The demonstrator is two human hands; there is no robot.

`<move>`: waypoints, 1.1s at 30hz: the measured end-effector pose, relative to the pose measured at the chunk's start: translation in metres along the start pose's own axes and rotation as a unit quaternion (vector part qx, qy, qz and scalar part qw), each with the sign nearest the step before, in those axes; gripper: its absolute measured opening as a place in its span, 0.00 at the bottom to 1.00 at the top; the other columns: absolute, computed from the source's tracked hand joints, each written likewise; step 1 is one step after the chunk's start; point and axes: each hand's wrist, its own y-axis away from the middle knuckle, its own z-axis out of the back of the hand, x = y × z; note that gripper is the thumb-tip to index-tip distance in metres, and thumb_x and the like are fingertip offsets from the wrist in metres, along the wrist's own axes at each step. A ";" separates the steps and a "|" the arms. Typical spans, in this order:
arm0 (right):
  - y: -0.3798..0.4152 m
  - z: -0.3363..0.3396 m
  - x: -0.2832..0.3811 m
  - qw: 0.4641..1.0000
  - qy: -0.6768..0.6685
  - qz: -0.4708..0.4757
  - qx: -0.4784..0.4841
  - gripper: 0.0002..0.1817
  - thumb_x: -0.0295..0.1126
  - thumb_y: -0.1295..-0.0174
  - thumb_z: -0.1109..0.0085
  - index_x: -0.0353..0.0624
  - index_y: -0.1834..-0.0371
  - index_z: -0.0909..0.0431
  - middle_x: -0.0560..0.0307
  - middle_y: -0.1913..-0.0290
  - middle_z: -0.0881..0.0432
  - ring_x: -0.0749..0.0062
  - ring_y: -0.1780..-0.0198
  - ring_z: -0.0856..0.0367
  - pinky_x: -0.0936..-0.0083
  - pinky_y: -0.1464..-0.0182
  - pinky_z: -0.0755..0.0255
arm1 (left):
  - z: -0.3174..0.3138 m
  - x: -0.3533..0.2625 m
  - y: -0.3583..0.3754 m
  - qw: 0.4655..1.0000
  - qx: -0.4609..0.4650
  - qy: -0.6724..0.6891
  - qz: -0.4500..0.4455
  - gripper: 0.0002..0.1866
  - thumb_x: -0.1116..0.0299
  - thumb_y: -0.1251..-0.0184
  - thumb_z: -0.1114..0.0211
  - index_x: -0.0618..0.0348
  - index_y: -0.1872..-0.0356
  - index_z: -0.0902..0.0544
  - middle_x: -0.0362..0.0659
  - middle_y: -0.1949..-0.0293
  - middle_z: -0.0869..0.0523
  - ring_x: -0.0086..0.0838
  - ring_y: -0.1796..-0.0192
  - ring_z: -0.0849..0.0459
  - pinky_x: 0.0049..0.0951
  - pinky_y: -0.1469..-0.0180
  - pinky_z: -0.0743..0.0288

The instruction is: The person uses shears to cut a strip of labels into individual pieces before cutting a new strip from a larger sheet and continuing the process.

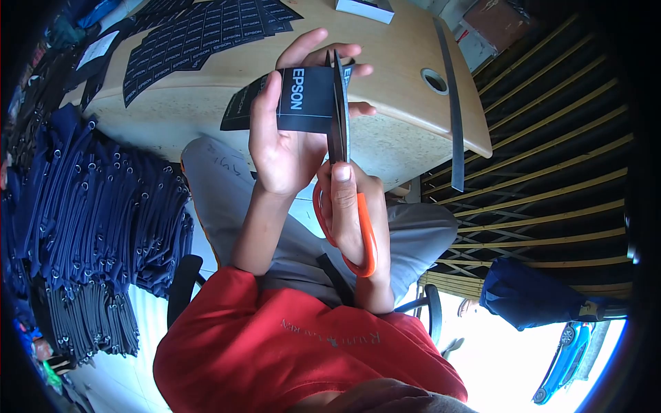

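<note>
My left hand (279, 138) holds up a black printed strip of labels (303, 100) reading "EPSON", thumb on its front and fingers behind it. My right hand (348, 206) grips orange-handled scissors (339, 110). Their dark blades point upward and cross the strip's right end, just past the word. Both hands are raised over my lap, in front of the wooden table's edge (413, 138).
A large sheet of black EPSON labels (200, 34) lies on the table at upper left, with a white box (365, 8) behind it. Stacks of navy fabric pieces with metal eyelets (96, 213) fill the left. A dark blue bag (530, 299) sits at lower right by wooden slats.
</note>
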 end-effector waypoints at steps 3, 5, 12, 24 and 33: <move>0.000 -0.002 0.000 1.000 -0.002 -0.003 0.013 0.23 0.43 0.26 0.58 0.33 0.71 0.29 0.51 0.84 0.30 0.69 0.83 0.32 0.70 0.76 0.37 | 0.003 -0.002 0.000 0.998 -0.018 0.056 0.002 0.32 0.47 0.27 0.64 0.56 0.29 0.41 0.53 0.40 0.30 0.33 0.46 0.25 0.43 0.49 0.27; 0.000 -0.003 0.000 1.000 0.000 0.001 0.015 0.22 0.43 0.26 0.58 0.33 0.70 0.29 0.51 0.84 0.30 0.69 0.83 0.32 0.70 0.76 0.36 | 0.004 -0.003 0.000 0.995 -0.027 0.100 0.001 0.32 0.48 0.28 0.62 0.58 0.31 0.39 0.51 0.44 0.26 0.26 0.52 0.22 0.38 0.52 0.23; 0.001 -0.003 0.002 1.000 0.006 -0.008 0.024 0.20 0.40 0.26 0.58 0.34 0.68 0.28 0.52 0.84 0.29 0.69 0.83 0.31 0.71 0.77 0.36 | 0.004 -0.004 0.002 0.997 -0.025 0.074 -0.007 0.32 0.49 0.29 0.59 0.58 0.30 0.40 0.44 0.49 0.25 0.19 0.57 0.24 0.24 0.55 0.27; 0.006 0.002 -0.013 0.965 -0.099 0.150 -0.188 0.21 0.42 0.43 0.33 0.36 0.60 0.27 0.66 0.86 0.32 0.86 0.83 0.36 0.88 0.76 0.42 | 0.020 0.000 -0.003 0.970 0.049 0.232 0.058 0.34 0.51 0.26 0.57 0.54 0.25 0.51 0.44 0.48 0.30 0.23 0.60 0.29 0.31 0.57 0.35; -0.010 0.007 -0.014 0.960 0.083 0.169 -0.209 0.17 0.22 0.47 0.36 0.36 0.53 0.26 0.58 0.84 0.27 0.85 0.84 0.30 0.85 0.80 0.38 | 0.003 0.018 0.004 0.984 0.054 0.143 0.096 0.35 0.53 0.28 0.56 0.58 0.25 0.52 0.47 0.47 0.30 0.26 0.60 0.30 0.29 0.55 0.29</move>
